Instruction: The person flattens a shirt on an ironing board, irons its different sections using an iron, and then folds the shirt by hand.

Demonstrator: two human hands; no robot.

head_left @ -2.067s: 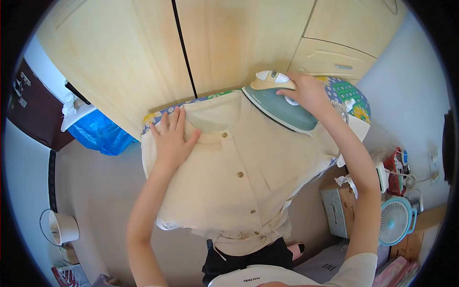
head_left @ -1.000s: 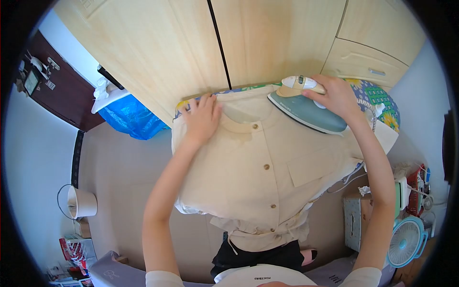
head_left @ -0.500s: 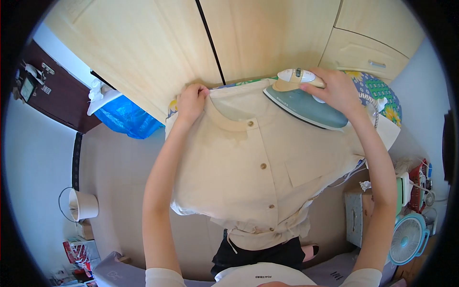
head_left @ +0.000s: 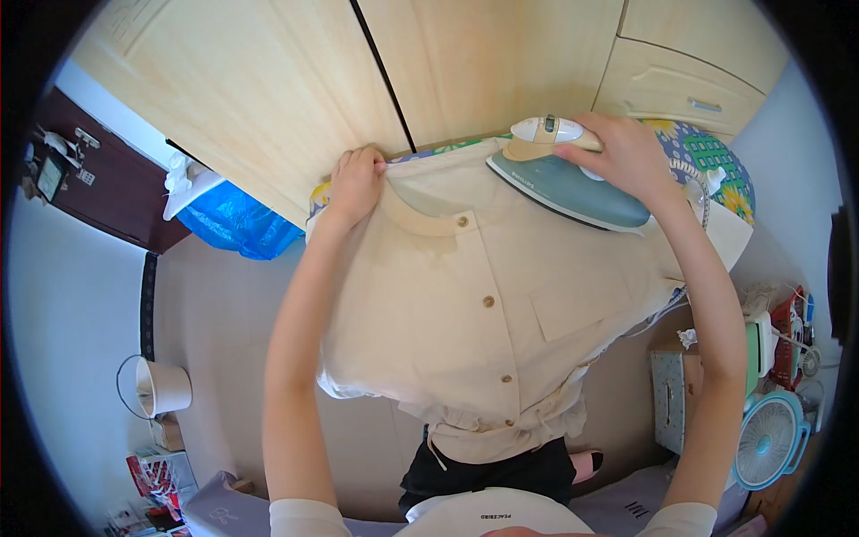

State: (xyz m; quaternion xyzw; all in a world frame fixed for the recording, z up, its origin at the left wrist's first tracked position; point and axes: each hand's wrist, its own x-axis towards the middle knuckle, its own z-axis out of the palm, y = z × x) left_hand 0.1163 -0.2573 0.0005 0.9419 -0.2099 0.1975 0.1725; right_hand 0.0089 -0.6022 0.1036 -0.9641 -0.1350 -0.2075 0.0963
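Pale wood cabinet (head_left: 501, 72) fronts close off the background; a blue plastic bag (head_left: 240, 224) sits to the left, a white bucket (head_left: 165, 387) nearer on the floor, a light-blue fan (head_left: 767, 438) at lower right. Ironing board (head_left: 732, 174) with flowered cover runs along the cabinet, its cover bare at the right end and in a strip along the far edge. Cream buttoned shirt (head_left: 420, 313) spread over most of the board, collar toward the far edge, hem hanging past the near edge. Left hand (head_left: 355, 185) at the board's far left corner, beside the collar: thumb and fingers drawn together, clamped on the shirt. Right hand (head_left: 622, 152) wrapped round the handle of a grey-green iron (head_left: 568, 192), which rests on the shirt near the far edge, right of the collar, tip pointing left. Coiled cord (head_left: 706, 210) beside the right wrist.
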